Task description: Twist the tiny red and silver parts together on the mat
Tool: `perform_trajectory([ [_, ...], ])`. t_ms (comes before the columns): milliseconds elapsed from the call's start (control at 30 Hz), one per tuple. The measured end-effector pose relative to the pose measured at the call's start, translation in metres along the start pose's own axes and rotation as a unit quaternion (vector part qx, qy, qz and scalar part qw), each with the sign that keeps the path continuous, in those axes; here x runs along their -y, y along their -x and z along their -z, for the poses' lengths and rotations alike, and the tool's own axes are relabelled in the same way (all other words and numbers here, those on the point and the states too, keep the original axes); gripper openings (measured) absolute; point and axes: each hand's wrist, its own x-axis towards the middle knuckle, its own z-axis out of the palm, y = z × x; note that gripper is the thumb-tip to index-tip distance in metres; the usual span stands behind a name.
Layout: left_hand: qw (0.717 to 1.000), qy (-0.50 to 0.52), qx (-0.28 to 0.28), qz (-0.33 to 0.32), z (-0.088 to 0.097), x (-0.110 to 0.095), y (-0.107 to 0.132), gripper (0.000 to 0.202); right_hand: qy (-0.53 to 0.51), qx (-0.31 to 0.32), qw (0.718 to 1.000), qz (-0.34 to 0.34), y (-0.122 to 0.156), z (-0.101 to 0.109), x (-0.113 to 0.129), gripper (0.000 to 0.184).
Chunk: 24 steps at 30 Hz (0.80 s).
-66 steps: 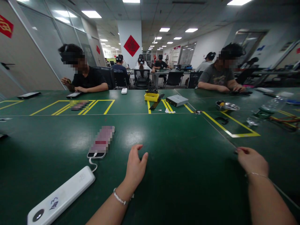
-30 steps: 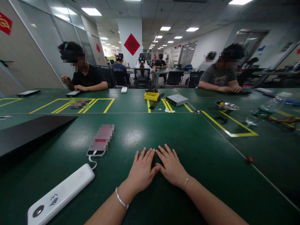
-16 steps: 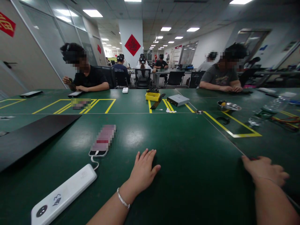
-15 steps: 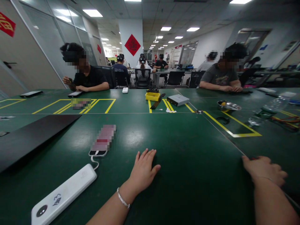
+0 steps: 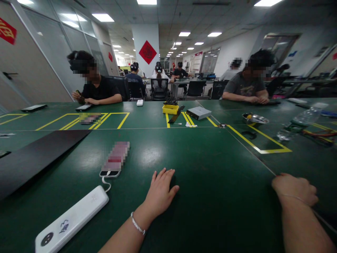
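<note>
My left hand [image 5: 161, 191] lies palm down on the green table [image 5: 210, 196], fingers stretched out and thumb apart, holding nothing. A silvery bracelet [image 5: 138, 223] circles that wrist. To its left are a phone [image 5: 117, 158] with a blurred screen and a long white power bank [image 5: 72, 219], joined by a short white cable [image 5: 106, 183]. At the right edge my right hand [image 5: 295, 189] rests on the table beside a seam, its fingers curled under into a fist. Whatever those fingers hold, if anything, is hidden beneath the hand.
A black board [image 5: 39, 154] lies left. Further off are a yellow box [image 5: 170, 109] of dark items, a grey box [image 5: 198, 112], a metal bowl [image 5: 255, 118], a plastic bottle [image 5: 302, 123], coloured wires [image 5: 319, 135] and yellow tape outlines. Two people sit across the table.
My right hand has curled its fingers in more tightly and shifted slightly left. My left hand stays flat in nearly the same spot. The view has tilted a little.
</note>
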Motion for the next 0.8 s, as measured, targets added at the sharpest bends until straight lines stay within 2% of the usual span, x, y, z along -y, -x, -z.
perform_trajectory([
  [67, 1.0, 0.009, -0.011, 0.005, 0.0, 0.0, 0.0, 0.047, 0.008, -0.022, 0.997, 0.079, 0.018, 0.005, 0.019, 0.039],
  [133, 0.998, 0.04, -0.031, 0.021, 0.0, -0.001, -0.002, 0.044, -0.01, -0.043, 0.979, 0.199, 0.046, 0.008, 0.046, 0.039],
  [200, 0.99, 0.118, -0.057, 0.045, 0.0, -0.002, -0.004, 0.039, -0.061, -0.046, 0.944, 0.321, 0.084, 0.009, 0.079, 0.036],
  [267, 0.959, 0.262, -0.069, 0.077, -0.001, -0.005, -0.006, 0.034, -0.122, -0.025, 0.894, 0.431, 0.13, 0.009, 0.109, 0.03],
  [300, 0.928, 0.355, -0.067, 0.093, -0.001, -0.008, -0.006, 0.033, -0.144, -0.009, 0.867, 0.477, 0.154, 0.008, 0.123, 0.028],
  [367, 0.829, 0.542, -0.05, 0.131, -0.003, -0.013, -0.007, 0.034, -0.17, 0.019, 0.824, 0.54, 0.199, 0.007, 0.143, 0.025],
  [433, 0.733, 0.662, -0.039, 0.149, -0.005, -0.016, -0.007, 0.034, -0.178, 0.035, 0.799, 0.573, 0.235, 0.005, 0.154, 0.022],
  [500, 0.67, 0.724, -0.012, 0.162, -0.007, -0.018, -0.007, 0.033, -0.167, 0.047, 0.788, 0.591, 0.258, 0.002, 0.16, 0.02],
  [600, 0.625, 0.757, 0.02, 0.189, -0.005, -0.015, -0.007, 0.029, -0.144, 0.061, 0.776, 0.611, 0.264, -0.002, 0.162, 0.022],
  [667, 0.607, 0.768, 0.019, 0.204, -0.002, -0.013, -0.008, 0.026, -0.138, 0.048, 0.78, 0.609, 0.247, -0.002, 0.16, 0.03],
  [733, 0.601, 0.77, 0.01, 0.213, 0.003, -0.01, -0.009, 0.023, -0.119, 0.012, 0.804, 0.582, 0.215, 0.0, 0.153, 0.037],
  [800, 0.607, 0.762, 0.0, 0.226, 0.006, -0.009, -0.01, 0.025, -0.073, -0.044, 0.849, 0.522, 0.169, 0.001, 0.137, 0.041],
])
